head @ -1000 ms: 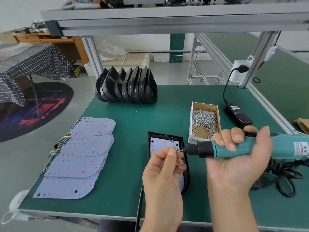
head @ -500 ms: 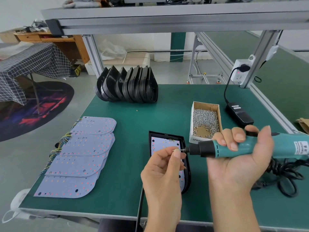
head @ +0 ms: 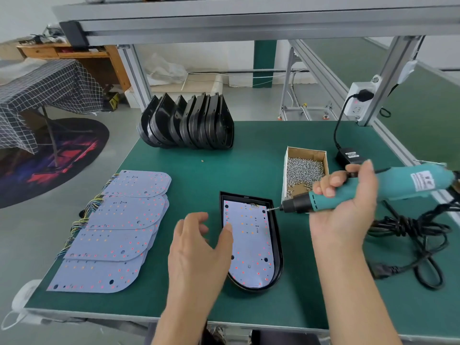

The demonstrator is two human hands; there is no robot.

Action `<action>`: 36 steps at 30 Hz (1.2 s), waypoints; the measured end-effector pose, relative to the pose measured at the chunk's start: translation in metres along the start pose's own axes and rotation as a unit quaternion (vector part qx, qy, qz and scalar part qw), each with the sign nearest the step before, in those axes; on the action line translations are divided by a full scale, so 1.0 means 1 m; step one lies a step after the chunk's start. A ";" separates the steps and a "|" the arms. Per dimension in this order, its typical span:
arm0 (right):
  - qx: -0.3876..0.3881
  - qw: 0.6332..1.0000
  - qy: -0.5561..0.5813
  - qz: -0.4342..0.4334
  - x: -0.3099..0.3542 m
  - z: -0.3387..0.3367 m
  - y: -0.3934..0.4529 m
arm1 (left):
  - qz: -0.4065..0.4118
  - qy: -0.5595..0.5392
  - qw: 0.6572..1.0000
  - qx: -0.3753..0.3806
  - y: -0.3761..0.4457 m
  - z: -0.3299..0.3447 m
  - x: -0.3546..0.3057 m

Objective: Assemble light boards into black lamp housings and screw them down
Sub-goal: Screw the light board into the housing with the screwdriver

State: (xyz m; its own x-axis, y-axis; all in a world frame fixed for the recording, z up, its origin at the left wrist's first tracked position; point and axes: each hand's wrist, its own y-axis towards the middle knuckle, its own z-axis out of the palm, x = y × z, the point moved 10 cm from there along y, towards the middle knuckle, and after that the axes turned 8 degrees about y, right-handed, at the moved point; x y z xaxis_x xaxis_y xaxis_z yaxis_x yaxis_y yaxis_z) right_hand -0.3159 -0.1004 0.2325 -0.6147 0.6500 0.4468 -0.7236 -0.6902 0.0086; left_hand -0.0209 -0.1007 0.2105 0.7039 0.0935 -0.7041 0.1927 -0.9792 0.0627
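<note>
Right hand [head: 346,207] of mine is wrapped round the teal electric screwdriver with the black nose [head: 368,190]. Its thin tip points left at the far right corner of the pale purple light board with red dots [head: 249,242]. A tiny screw looks to be on the tip, but it is too small to be sure.

My left hand [head: 199,245] is loose and holds nothing. Its thumb lies over the left edge of that board; I cannot tell if it is touching.

That board lies flat inside the black plastic lamp housing with one round end [head: 277,245], in the middle of the green table top [head: 249,158]. I think this is the first screw for this lamp, since I see no screw heads in its holes yet.

Just right of the housing, a bit farther away, is the small cardboard box of silver screws [head: 305,170], still quite full.

Far away stands a row of empty black housings [head: 189,123]. On the left lies a pile of bare purple boards with coloured wires [head: 117,227]. So I judge most of the job is still left, and I see no finished lamp.
</note>
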 end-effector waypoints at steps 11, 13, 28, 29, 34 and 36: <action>0.032 0.995 -0.097 -0.008 -0.018 0.000 0.009 | -0.010 0.078 0.983 0.165 0.019 0.042 -0.002; 0.040 0.993 -0.106 -0.012 -0.018 0.003 0.008 | -0.012 0.073 0.983 0.168 0.019 0.043 -0.002; 0.034 0.989 -0.138 -0.025 -0.029 -0.005 0.013 | 0.005 0.060 0.986 0.153 0.020 0.046 -0.003; 0.033 0.989 -0.140 -0.026 -0.029 -0.005 0.013 | 0.006 0.058 0.987 0.151 0.020 0.045 -0.004; 0.030 0.989 -0.142 -0.032 -0.028 -0.002 0.012 | 0.007 0.059 0.987 0.149 0.019 0.044 -0.008; 0.034 0.988 -0.144 -0.035 -0.027 0.000 0.011 | 0.008 0.056 0.988 0.144 0.018 0.043 -0.010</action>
State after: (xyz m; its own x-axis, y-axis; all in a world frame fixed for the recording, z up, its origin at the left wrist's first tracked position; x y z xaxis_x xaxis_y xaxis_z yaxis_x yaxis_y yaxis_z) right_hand -0.3070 -0.1255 0.2200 -0.4423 0.5865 0.6785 -0.7326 -0.6727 0.1039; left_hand -0.0537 -0.1268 0.1884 0.7796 0.0810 -0.6210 -0.0107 -0.9897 -0.1425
